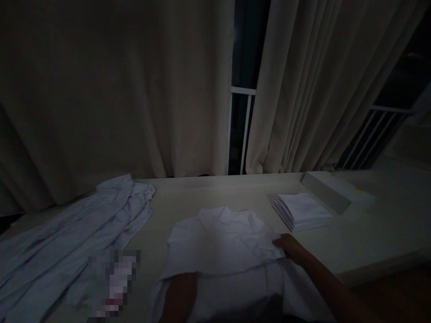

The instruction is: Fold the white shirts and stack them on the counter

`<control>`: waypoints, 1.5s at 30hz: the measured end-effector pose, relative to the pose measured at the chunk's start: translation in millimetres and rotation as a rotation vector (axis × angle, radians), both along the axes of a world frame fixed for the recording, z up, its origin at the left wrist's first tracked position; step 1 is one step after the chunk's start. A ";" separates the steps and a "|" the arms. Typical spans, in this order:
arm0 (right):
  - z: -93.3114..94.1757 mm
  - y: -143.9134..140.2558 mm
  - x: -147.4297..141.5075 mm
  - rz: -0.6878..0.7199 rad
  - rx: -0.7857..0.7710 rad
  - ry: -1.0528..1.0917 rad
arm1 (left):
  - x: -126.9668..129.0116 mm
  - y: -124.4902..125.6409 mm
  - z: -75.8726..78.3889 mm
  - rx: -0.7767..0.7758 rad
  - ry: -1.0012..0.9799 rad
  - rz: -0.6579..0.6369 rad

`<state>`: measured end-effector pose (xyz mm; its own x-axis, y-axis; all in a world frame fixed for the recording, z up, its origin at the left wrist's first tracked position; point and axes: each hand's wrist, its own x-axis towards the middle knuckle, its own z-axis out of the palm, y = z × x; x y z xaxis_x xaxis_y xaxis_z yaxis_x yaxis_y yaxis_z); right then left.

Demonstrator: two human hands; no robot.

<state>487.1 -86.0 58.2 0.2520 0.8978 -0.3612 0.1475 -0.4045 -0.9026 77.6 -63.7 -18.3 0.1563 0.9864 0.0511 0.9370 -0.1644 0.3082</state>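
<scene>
A white collared shirt lies spread on the pale surface in front of me, its collar pointing away. At the shirt's right edge, my right hand is closed, pinching the cloth between thumb and fingers. My left forearm reaches in from below, and the hand at its end is hidden under a fold of the shirt, so its fingers do not show. The lower part of the shirt hangs toward my body.
Crumpled white garments are heaped at the left, beside a pixelated patch. A stack of folded white cloth sits at the right, near a white box. Beige curtains hang behind the pale tabletop. The light is dim.
</scene>
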 end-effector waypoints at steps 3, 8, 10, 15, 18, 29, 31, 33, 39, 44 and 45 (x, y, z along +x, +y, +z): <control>0.6 5.6 -0.8 0.004 -0.018 0.133 | -12.1 -10.7 20.3 -0.065 -0.064 0.056; 32.5 12.3 -23.5 0.082 0.032 0.187 | -51.3 31.0 33.7 0.014 -0.037 0.299; 50.1 15.1 -32.2 0.156 0.095 0.213 | -68.0 46.4 23.6 -0.105 -0.072 0.308; 52.0 20.5 -30.7 0.249 0.188 0.032 | -96.6 49.4 -1.1 -0.212 -0.161 0.331; 22.1 20.1 -21.7 0.188 0.100 -0.202 | -103.7 46.0 -2.4 -0.216 -0.197 0.379; -36.9 36.6 -8.4 0.090 -0.035 -1.054 | -89.9 41.7 -10.1 -0.114 -0.242 0.454; -40.6 34.8 -1.9 0.116 -0.103 -1.162 | -86.9 39.7 -7.4 -0.135 -0.252 0.482; -41.4 32.3 8.6 0.142 -0.116 -1.185 | -82.7 40.4 -3.8 -0.155 -0.248 0.513; -21.1 36.9 31.9 0.128 -0.058 -1.305 | -59.3 51.2 -4.8 -0.054 -0.215 0.492; 10.1 81.0 -50.1 0.244 0.207 -1.174 | -51.8 46.7 -12.2 0.071 -0.205 0.480; 14.5 94.5 -79.7 0.337 0.293 -1.025 | -52.5 44.9 -13.0 0.094 -0.211 0.469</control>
